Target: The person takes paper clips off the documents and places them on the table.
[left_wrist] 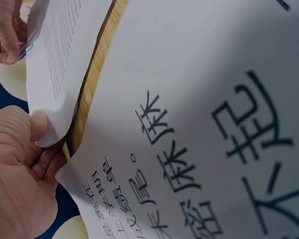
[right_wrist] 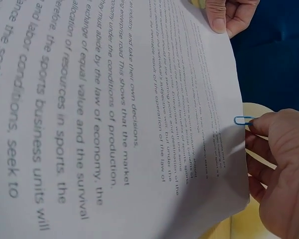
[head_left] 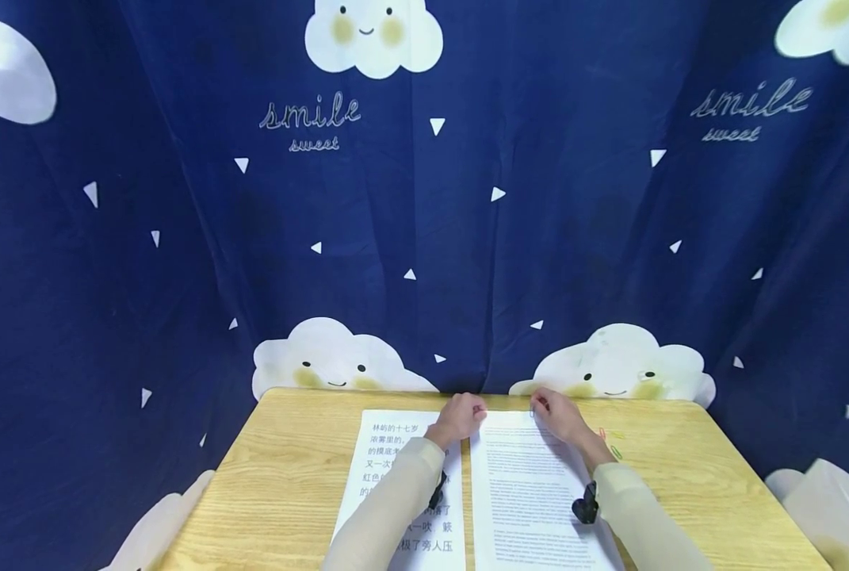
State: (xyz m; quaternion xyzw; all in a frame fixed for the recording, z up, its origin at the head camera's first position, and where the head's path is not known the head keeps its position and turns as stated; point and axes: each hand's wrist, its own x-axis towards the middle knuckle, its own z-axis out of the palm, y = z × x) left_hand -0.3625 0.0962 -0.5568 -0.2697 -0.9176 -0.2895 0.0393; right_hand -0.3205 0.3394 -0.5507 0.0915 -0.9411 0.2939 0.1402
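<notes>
Right hand [right_wrist: 281, 169] fingers pinch blue paper clip [right_wrist: 243, 120] at top edge of English-text sheets [right_wrist: 139, 99]. Left hand [left_wrist: 17, 174] fingers pinch sheets' corner; Chinese-text page [left_wrist: 199, 124] alongside on desk [head_left: 281, 476].

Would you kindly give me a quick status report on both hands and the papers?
Left hand pinches the English sheet's top corner. Right hand pinches a blue paper clip at its top edge. Chinese sheet lies alongside. Nothing in the way.
</notes>
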